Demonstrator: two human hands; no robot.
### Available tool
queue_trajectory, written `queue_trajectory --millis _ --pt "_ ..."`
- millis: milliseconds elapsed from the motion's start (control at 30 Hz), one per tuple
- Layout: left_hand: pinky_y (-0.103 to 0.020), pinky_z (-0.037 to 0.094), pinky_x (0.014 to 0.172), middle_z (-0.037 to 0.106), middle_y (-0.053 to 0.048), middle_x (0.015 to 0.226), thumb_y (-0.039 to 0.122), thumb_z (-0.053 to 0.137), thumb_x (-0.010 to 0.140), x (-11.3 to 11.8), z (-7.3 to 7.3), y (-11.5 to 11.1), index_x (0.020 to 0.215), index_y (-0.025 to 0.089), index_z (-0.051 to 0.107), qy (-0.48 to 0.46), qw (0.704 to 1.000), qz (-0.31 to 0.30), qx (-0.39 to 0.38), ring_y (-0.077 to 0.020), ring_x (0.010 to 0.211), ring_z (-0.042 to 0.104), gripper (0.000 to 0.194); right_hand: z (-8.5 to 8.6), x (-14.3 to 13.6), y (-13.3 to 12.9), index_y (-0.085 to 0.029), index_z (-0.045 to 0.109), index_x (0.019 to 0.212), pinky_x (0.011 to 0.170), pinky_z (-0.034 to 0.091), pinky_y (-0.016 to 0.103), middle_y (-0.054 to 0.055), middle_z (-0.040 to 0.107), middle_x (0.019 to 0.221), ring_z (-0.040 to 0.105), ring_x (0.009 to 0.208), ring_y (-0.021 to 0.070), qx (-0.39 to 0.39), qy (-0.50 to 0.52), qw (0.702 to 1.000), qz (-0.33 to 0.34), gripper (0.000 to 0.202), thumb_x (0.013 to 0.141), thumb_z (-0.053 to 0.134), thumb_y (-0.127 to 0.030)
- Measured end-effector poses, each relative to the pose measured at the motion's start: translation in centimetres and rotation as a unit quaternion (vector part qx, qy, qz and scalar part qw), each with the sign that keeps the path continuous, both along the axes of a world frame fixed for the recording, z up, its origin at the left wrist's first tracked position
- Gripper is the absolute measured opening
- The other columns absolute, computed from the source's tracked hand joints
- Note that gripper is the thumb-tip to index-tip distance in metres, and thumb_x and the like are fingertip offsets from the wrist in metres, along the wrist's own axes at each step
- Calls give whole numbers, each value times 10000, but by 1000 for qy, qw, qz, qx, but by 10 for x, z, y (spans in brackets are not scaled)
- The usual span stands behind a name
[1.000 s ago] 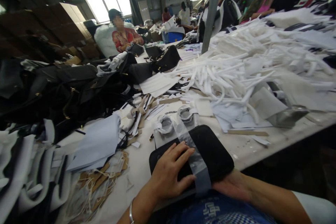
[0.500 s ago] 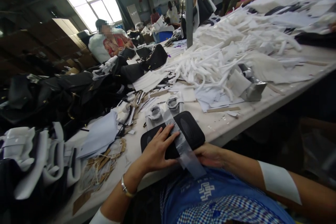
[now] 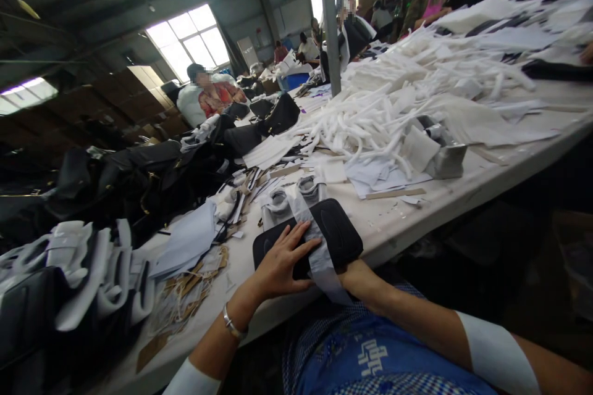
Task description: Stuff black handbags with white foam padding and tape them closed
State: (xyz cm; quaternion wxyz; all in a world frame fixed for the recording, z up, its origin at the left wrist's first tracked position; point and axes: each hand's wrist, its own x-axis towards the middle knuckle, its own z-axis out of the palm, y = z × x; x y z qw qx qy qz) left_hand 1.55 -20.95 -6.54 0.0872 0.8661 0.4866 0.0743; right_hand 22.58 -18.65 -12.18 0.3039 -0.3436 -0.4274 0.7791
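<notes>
A black bag-like item (image 3: 340,229) with rounded corners lies at the table's near edge. Across its middle runs a pale, translucent strip (image 3: 324,262), its loose end hanging toward my apron. My left hand (image 3: 285,259) lies flat on the bag with fingers spread, the fingertips touching the strip. At the bag's near right corner is my right hand (image 3: 359,278); its fingers are tucked under the bag and strip, so their grip is hidden. Two grey-white wrapped loops (image 3: 279,200) rise just behind the bag.
Black bags (image 3: 125,166) are heaped at left, some with white-wrapped handles. White stuffing strips (image 3: 370,111) cover the table's far side, near a metal post (image 3: 330,31). White sheets (image 3: 188,237), tags with strings (image 3: 194,278) and a tape dispenser (image 3: 447,154) lie around. Several people sit farther back.
My right hand has shifted left and farther under the bag's near edge, beneath the strip. The left hand keeps its place on the bag. The camera view has tilted up slightly.
</notes>
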Motion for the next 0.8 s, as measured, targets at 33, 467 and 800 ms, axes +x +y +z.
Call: queue_trajectory --millis 33,467,800 --pt "-578 169 1200 153 -132 1646 351 786 691 -1 -1 0 1493 278 376 2 1000 -3 1 -336 1506 178 903 -4 2 -3 -161 747 1008 962 514 441 90 762 999 700 953 275 -16 -9 1000 23 468 558 857 -226" --pt "-544 157 1214 177 -133 1641 312 739 715 -2 -10 3 1478 252 407 -12 1000 -9 17 -314 1510 177 834 -18 24 -25 -148 730 1077 689 506 261 68 759 928 683 776 182 -62 10 995 78 481 699 815 -433" --pt "-549 178 1217 223 -118 1630 329 758 703 -4 3 12 1508 257 354 -21 999 -16 -27 -330 1491 239 903 -8 25 -34 -161 748 954 687 520 281 36 717 819 653 730 187 246 -85 962 87 265 873 650 -394"
